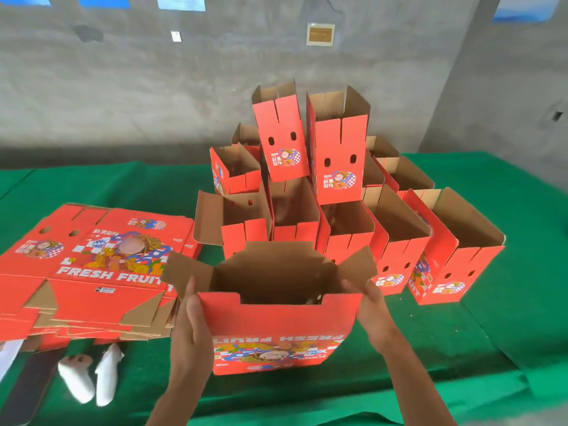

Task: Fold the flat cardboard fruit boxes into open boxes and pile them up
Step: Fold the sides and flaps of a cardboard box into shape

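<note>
At lower centre, the left hand [192,315] and right hand [367,305] press flat, fingers straight, against opposite sides of the half-folded box [279,330]. It stands on the green table [445,348], with the flat boxes [89,272] at left and the folded pile [332,192] behind.

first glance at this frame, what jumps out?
The heap of folded red boxes on the green table cover, centre to right, with two upright ones on top. Nearest the camera, the left hand and right hand press the sides of a half-formed box whose brown flaps stand open. At left lies the stack of flat boxes, printed FRESH FRUIT.
</note>
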Action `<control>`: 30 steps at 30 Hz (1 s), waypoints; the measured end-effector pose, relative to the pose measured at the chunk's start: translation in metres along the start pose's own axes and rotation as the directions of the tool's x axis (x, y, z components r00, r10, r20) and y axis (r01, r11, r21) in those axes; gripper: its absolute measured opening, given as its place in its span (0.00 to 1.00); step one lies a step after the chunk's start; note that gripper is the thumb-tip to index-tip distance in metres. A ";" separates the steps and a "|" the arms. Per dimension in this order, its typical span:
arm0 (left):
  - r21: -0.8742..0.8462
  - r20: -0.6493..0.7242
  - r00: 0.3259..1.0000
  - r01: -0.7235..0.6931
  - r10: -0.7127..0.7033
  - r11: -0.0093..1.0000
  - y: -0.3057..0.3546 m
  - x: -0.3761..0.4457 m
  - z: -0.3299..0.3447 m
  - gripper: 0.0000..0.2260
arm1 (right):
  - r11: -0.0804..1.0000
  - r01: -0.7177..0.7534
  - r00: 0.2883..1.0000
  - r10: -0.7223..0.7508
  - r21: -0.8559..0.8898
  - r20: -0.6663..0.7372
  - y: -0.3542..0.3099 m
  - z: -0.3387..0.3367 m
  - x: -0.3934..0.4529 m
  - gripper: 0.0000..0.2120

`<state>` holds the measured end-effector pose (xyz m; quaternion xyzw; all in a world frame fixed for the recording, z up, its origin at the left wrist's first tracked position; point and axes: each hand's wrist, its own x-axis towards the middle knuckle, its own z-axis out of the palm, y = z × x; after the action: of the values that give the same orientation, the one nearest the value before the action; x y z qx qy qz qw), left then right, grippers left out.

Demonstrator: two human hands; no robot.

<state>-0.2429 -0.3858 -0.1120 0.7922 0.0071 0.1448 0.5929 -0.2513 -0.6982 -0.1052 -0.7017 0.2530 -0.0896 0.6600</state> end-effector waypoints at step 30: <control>0.258 0.462 0.787 -0.561 0.410 0.786 0.002 0.069 0.012 0.20 | 0.765 0.400 0.912 -0.279 -0.505 0.301 -0.022 0.041 0.015 0.28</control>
<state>-0.1742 -0.3851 -0.0976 0.8781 -0.2884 0.1342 0.3574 -0.2148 -0.6694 -0.0911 -0.9024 0.0657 -0.0568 0.4222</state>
